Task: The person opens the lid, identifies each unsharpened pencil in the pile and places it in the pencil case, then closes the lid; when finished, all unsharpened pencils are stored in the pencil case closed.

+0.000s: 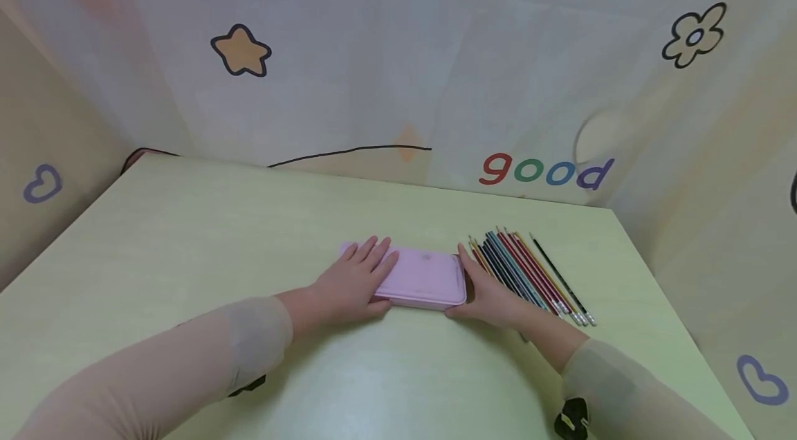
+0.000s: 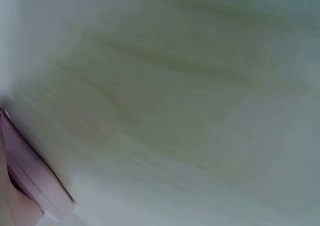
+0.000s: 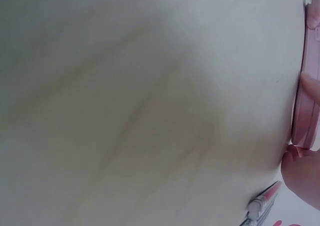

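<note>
A pink pencil case (image 1: 425, 279) lies flat on the table, its lid down. My left hand (image 1: 351, 284) rests on its left part with straight, slightly spread fingers, the thumb along the near edge. At the right end, my right hand (image 1: 492, 296) holds the case between the thumb at the near corner and a finger at the far corner. In the left wrist view only a side of the case (image 2: 37, 178) shows. The right wrist view catches the case (image 3: 305, 116) at the edge, with part of my right hand (image 3: 302, 176) at its end.
Several pencils (image 1: 529, 274), red, blue, black and yellow, lie side by side just right of the case, partly behind my right hand. The pale table (image 1: 218, 232) meets a printed cloth backdrop (image 1: 373, 46) at the back and both sides.
</note>
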A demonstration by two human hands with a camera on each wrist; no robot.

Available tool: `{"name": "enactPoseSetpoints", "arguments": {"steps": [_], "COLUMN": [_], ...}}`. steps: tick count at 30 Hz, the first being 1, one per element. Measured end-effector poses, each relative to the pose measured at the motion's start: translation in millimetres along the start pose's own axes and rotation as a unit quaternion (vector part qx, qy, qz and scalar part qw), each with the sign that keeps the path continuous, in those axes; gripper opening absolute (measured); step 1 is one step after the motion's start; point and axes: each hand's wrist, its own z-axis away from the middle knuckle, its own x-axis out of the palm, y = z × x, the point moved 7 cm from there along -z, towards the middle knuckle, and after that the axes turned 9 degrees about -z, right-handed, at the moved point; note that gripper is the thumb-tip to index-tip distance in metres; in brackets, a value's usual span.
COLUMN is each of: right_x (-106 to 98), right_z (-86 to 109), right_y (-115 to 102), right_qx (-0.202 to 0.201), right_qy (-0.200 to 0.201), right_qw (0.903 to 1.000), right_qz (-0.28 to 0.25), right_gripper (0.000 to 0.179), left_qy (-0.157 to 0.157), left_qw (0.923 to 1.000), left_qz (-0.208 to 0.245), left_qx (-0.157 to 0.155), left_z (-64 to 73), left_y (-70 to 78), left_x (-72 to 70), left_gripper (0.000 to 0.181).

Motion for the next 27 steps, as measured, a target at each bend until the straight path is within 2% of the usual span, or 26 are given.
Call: {"name": "enactPoseSetpoints", "arguments": {"steps": [7,12,15,19,22,27], "right_x": [-0.5,-0.5,-0.7,-0.8,0.0,1.1], "right_z": [0.0,-0.1,-0.5,-1.1,-1.2,-0.8], "right_y": [5.2,4.4,2.8,0.8,0.1,-0.3], "right_qx": [0.01,0.008,0.01,0.011,0.011,0.011], "right_qy": [0.008,0.005,0.004,0.004,0.001,0.002], "right_qw": [0.9999,0.9999,0.9999,0.9999,0.9999,0.9999], "right_qz": [0.008,0.011,0.011,0.008,0.004,0.01], "right_gripper": [0.113,0.113,0.113,0.112,0.112,0.111], "left_qy": [-0.003,-0.003,0.004,0.03,0.043,0.038], "left_qw": [1.0,0.9999,0.9992,0.9956,0.9934,0.9915], "left_qz": [-0.005,-0.009,-0.033,-0.08,-0.094,-0.108], "left_qx": [-0.005,0.006,0.02,0.039,0.051,0.061], "left_z": [-0.9,-1.7,-3.5,-6.2,-6.4,-7.0], "left_y": [0.4,2.0,3.1,4.6,6.4,8.7], "left_x": [0.3,0.4,0.8,-1.7,-4.0,-3.2], "left_gripper": [0.073,0.075,0.075,0.074,0.073,0.072]}}
